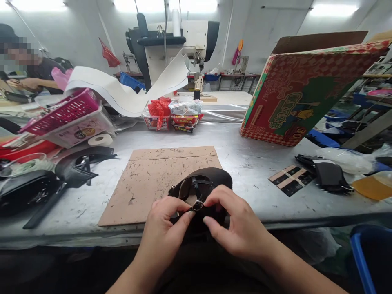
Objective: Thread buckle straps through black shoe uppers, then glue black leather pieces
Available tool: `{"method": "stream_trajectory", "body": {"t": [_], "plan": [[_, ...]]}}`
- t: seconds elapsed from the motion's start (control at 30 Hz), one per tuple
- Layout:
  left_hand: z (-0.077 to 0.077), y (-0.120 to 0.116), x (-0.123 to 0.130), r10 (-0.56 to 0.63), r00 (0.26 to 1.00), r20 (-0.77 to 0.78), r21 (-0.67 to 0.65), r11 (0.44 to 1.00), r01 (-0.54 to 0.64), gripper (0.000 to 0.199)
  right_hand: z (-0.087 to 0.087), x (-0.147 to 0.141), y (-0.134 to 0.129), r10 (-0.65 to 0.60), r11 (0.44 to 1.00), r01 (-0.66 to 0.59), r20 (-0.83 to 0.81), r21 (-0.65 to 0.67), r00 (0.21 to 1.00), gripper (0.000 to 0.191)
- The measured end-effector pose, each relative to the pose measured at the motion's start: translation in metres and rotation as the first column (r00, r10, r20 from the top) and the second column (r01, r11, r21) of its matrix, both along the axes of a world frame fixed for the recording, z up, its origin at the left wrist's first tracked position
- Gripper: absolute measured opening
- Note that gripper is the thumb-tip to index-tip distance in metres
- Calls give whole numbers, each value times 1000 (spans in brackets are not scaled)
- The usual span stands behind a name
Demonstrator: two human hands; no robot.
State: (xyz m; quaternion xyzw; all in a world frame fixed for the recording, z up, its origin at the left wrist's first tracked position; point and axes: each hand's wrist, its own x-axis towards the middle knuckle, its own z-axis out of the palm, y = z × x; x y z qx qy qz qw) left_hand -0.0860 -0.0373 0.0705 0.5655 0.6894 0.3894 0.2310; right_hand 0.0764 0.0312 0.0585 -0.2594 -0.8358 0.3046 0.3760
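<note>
A black item with thin straps, perhaps a shoe or small bag, rests at the front edge of a worn cardboard sheet. A small metal buckle sits on its strap, between my hands. My left hand pinches the black strap just left of the buckle, thumb below and index finger above. At the buckle's right side is my right hand; its index fingertip touches or nearly touches the buckle, and its thumb is held apart below. The lower part of the black item is dark and partly hidden by my hands.
Black pieces and a pink basket lie at left. Behind the cardboard are packets and a sewing machine. At right are a printed box, black straps on a card and a blue bin. A person works far left.
</note>
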Motion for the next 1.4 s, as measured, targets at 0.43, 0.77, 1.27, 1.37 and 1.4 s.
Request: {"method": "stream_trajectory", "body": {"t": [0.43,0.77,1.27,1.37,1.4], "plan": [[-13,-14,11,-87,984,157,-197,973,117,17,-23,13,-12,24,998,-9,256,-59,966,23],[-46,-14,25,45,921,388,-281,957,71,21,-47,21,-24,-69,993,31,334,117,940,18],[-56,-8,35,-87,861,500,-203,956,214,22,-43,37,-25,13,1000,-5,299,-27,954,16],[-55,-9,32,-121,893,433,-159,965,208,20,-37,35,-25,76,986,-26,308,-164,948,17],[-54,-8,31,-125,901,414,-139,970,199,20,-36,35,-25,68,974,-5,273,-224,959,17]]}}
